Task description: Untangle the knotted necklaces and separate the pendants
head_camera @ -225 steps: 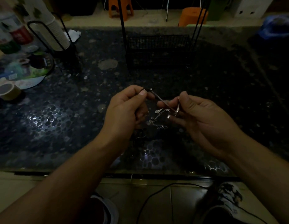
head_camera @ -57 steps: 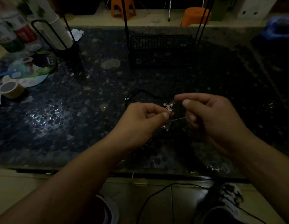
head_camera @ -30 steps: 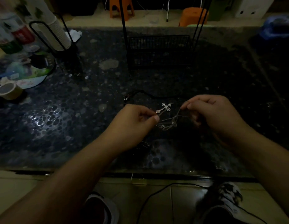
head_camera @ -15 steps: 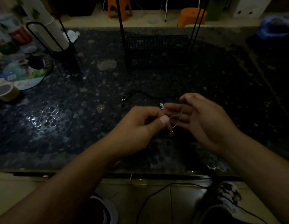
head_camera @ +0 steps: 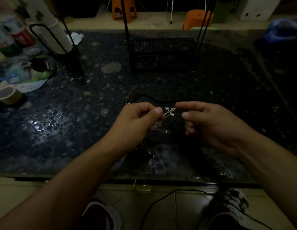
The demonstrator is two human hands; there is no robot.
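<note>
- Silver metal, cut in an ornate cross shape with flared tips, is the pendant (head_camera: 170, 111); it sits above the middle of the dark tabletop (head_camera: 64, 117), between the two hands.
- The left hand (head_camera: 137, 121) pinches the lower end of the cross pendant between the thumb and curled fingers, so the cross points toward 1 o'clock from the fingertips.
- A thin, glittering tangle of chain (head_camera: 161, 129) hangs under the left hand, at 5 o'clock from it.
- The right hand (head_camera: 209, 123) is at 3 o'clock from the pendant, its fingers loose and apart, holding nothing; the index fingertip is just beside the cross's tip.
- A black cord (head_camera: 149, 97) curves on the table at 12 o'clock from the hands.
- The tabletop is glossy, with a pebble-like pattern.
- A black wire basket (head_camera: 162, 54) stands further at 12 o'clock.
- A roll of tape (head_camera: 9, 95) lies at 9 o'clock.
</note>
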